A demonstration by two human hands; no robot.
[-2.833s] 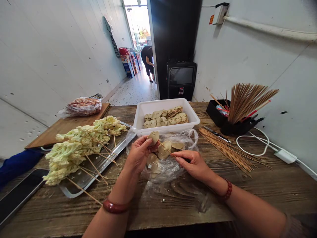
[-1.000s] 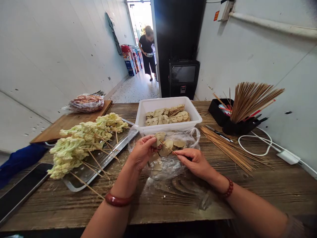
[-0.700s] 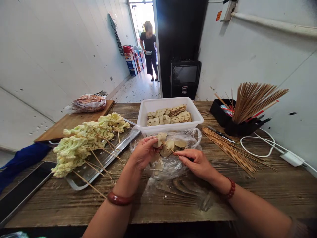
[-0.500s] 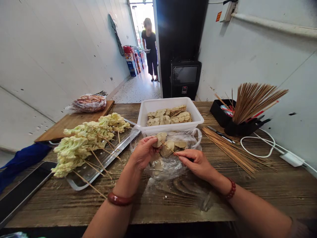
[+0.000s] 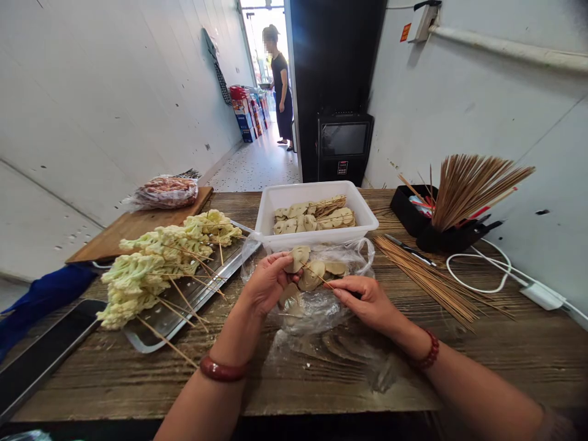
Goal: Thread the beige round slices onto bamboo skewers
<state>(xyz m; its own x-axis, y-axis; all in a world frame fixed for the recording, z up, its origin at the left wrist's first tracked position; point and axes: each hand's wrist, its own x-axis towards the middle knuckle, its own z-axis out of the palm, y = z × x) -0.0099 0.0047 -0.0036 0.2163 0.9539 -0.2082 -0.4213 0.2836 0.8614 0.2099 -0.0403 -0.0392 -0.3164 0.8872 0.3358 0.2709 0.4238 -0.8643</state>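
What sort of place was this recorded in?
Probably a food-prep spot, perhaps in a small snack shop: skewered cauliflower lies on a metal tray, a white tub holds skewered slices, and a bundle of sticks stands in a black holder.

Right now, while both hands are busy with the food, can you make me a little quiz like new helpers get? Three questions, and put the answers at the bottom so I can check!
1. Pick one: what does the left hand pinch?
a) a spoon
b) a pale slice
c) a cup

2. True or false: the cauliflower rests on the metal tray.

3. Fill in the gap: the right hand holds a thin ____.

Key:
1. b
2. True
3. skewer
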